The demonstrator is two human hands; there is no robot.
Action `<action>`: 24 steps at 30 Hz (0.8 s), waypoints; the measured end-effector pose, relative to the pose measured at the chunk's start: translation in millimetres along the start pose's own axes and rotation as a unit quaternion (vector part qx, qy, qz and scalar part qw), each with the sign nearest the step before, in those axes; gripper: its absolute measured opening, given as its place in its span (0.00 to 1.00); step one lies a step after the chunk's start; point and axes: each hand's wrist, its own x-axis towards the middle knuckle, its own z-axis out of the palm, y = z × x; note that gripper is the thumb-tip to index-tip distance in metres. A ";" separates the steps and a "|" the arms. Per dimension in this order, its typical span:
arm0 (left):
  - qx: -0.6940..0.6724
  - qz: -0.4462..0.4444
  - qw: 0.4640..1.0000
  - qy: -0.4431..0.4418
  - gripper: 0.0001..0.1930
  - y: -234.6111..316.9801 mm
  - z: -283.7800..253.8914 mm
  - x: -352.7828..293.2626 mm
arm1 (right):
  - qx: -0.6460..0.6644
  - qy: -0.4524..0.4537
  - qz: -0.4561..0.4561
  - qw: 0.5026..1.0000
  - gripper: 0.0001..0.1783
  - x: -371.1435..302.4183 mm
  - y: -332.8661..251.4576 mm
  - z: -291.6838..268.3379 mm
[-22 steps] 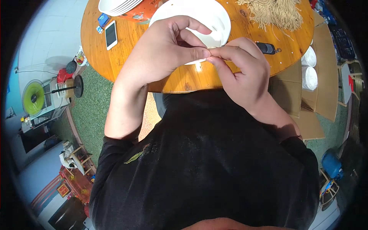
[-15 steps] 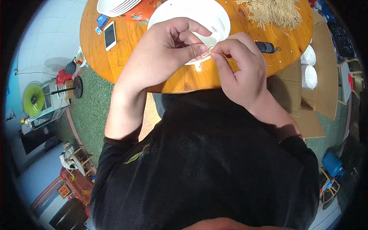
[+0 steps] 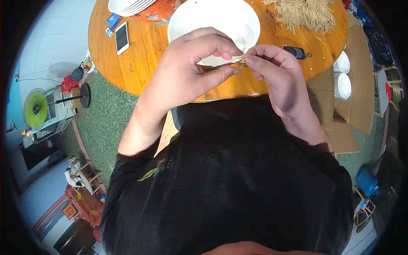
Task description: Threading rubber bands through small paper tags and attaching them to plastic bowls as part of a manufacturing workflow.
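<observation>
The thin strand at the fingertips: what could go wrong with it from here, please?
The tan strand might slip: the left hand has its thumb and forefinger apart, and mainly the right hand seems to pinch it. If dropped, it could fall into the white bowl or onto the wooden table.

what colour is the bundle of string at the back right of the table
Plain light tan; the bundle of string shows best in the head view.
</observation>
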 end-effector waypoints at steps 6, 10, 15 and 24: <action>0.089 0.014 0.995 0.036 0.09 5.1 10.6 -0.7 | 0.012 -0.011 0.004 1.000 0.09 0.6 0.1 -2.5; 0.127 0.060 0.989 0.055 0.05 -0.9 13.6 -1.8 | -0.038 -0.023 -0.015 0.999 0.09 -0.1 -0.3 -2.6; 0.097 0.009 0.993 0.063 0.04 3.5 13.7 -3.7 | -0.264 0.013 -0.193 0.945 0.15 -0.4 1.7 -2.9; 0.103 0.022 0.993 0.059 0.03 3.2 11.6 -3.3 | -0.459 0.075 -0.430 0.774 0.10 13.7 13.8 -9.1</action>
